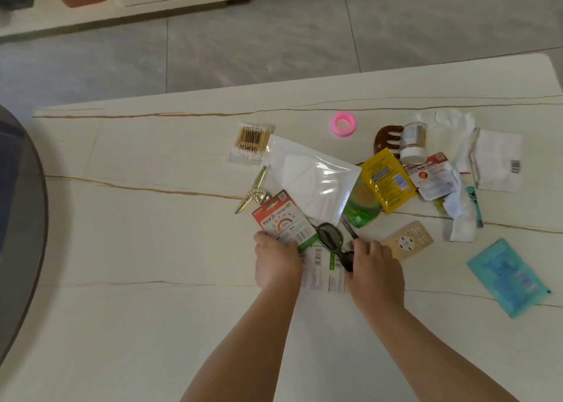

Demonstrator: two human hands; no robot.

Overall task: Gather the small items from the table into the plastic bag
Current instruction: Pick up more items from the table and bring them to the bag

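Tabletop: sunglasses at right grip

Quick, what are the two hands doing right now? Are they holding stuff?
Left hand: fingers curled on the orange card, holding it.
Right hand: fingers curled on the sunglasses, holding them.

Both forearms were bare all the way up to where they left the shot, no sleeves showing anywhere. The left hand and right hand had nothing on them either: no gloves, rings, watch or bracelets. Short fingers, nails too blurry to make out.
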